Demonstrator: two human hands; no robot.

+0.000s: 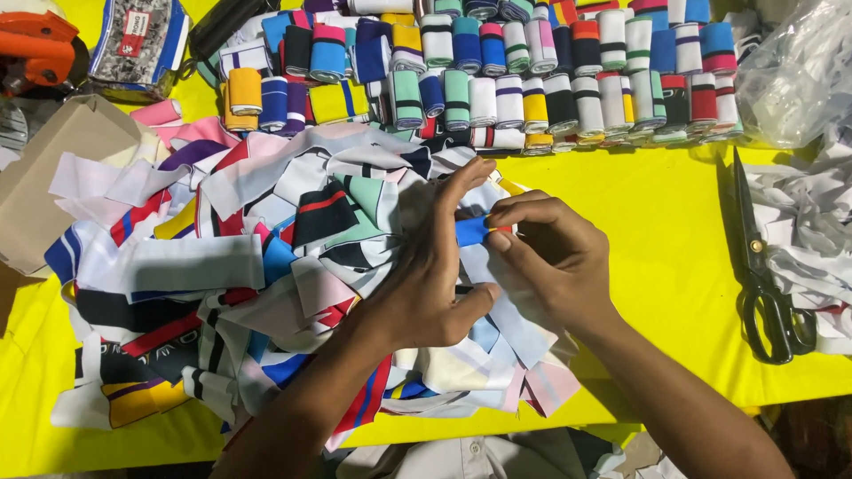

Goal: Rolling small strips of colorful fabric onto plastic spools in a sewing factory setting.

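A blue strip point(471, 231) is pinched between the fingers of the left hand point(424, 282) and the right hand point(552, 259), above a heap of scraps point(266, 266) on the yellow desk point(674, 239). Rolled strips point(532, 80) are lined up beyond; scissors point(765, 266) lie well to the right.

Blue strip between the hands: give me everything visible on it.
The blue strip is a short band, apparently ribbed knit fabric, with a thin yellow and red edge at its right end. It lies roughly level, pinched between the left hand and the right hand, over the fabric pile. Most of it is hidden.
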